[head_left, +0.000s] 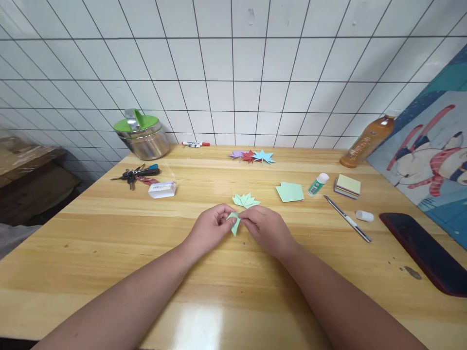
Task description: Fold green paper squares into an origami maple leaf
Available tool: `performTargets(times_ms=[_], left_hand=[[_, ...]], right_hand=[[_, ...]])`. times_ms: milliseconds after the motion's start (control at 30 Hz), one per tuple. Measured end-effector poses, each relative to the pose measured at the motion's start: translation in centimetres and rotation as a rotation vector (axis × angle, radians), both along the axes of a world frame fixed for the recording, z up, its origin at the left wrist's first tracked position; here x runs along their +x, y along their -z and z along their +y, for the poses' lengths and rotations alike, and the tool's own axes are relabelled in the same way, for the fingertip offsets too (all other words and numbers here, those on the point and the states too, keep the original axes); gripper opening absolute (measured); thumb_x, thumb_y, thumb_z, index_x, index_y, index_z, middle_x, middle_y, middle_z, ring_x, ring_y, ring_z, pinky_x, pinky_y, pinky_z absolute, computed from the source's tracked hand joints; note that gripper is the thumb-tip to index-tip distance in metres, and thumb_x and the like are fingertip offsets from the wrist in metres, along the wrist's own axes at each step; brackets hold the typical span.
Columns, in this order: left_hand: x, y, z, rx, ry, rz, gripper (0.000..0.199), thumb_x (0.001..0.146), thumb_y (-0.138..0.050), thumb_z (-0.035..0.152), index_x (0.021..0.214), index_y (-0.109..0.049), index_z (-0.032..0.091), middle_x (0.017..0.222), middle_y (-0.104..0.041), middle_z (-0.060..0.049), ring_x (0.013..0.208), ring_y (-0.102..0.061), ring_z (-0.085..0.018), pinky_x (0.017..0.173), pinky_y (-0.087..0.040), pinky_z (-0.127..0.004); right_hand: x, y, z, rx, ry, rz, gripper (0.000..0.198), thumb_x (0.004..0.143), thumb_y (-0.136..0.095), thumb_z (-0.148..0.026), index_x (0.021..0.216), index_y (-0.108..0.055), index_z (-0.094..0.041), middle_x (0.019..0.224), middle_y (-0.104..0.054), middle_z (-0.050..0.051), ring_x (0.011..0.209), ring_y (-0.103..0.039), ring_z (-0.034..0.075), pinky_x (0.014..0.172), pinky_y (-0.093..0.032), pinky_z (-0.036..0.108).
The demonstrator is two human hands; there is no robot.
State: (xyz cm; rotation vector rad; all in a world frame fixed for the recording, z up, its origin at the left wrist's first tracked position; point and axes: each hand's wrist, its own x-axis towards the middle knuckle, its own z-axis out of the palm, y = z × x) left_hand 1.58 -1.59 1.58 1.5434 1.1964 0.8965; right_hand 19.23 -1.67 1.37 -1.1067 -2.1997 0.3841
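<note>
Between my two hands is a small piece of folded green paper (234,227), its pointed end hanging down. My left hand (212,224) pinches it from the left with thumb and fingers. From the other side, the fingertips of my right hand (268,228) are closed on its upper right edge. Just beyond my fingers lies a green paper leaf shape (246,200) made of several pointed folded pieces. To the right of it rest flat green paper sheets (291,192).
Purple, red and blue paper leaves (263,156) lie near the wall. At right are a glue stick (318,184), its cap (364,216), a utility knife (348,218), a paper stack (348,186), a phone (425,253) and a bottle (368,141). Keys (136,174), a small box (162,189) and a steel pot (146,141) stand left.
</note>
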Motion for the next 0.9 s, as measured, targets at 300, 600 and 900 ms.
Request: performTargets(times_ms=[300, 600, 900], left_hand=[[0.05, 0.45, 0.37, -0.125, 0.010, -0.127, 0.020, 0.073, -0.062, 0.033, 0.083, -0.059, 0.016, 0.062, -0.059, 0.002, 0.058, -0.054, -0.011, 0.057, -0.045, -0.023], [0.18, -0.09, 0.26, -0.223, 0.039, -0.220, 0.028, 0.071, -0.065, 0.040, 0.078, -0.060, 0.014, 0.060, -0.057, 0.002, 0.054, -0.052, -0.009, 0.055, -0.043, -0.021], [0.28, -0.31, 0.10, -0.300, -0.003, -0.306, 0.027, 0.070, -0.067, 0.039, 0.073, -0.058, 0.014, 0.067, -0.057, 0.001, 0.060, -0.054, -0.010, 0.060, -0.045, -0.022]], right_hand=[[-0.88, 0.46, 0.10, -0.425, 0.175, 0.485, 0.012, 0.072, -0.063, -0.026, 0.082, -0.065, -0.020, 0.071, -0.063, 0.000, 0.064, -0.060, 0.012, 0.058, -0.049, 0.022], [-0.92, 0.91, 0.27, -0.567, 0.172, 0.588, 0.016, 0.070, -0.065, -0.034, 0.075, -0.066, -0.018, 0.064, -0.061, 0.000, 0.057, -0.055, 0.012, 0.050, -0.048, 0.023], [-0.89, 0.24, -0.20, -0.184, 0.112, 0.352, 0.012, 0.072, -0.063, -0.016, 0.082, -0.066, -0.023, 0.078, -0.063, 0.000, 0.066, -0.058, 0.012, 0.059, -0.047, 0.022]])
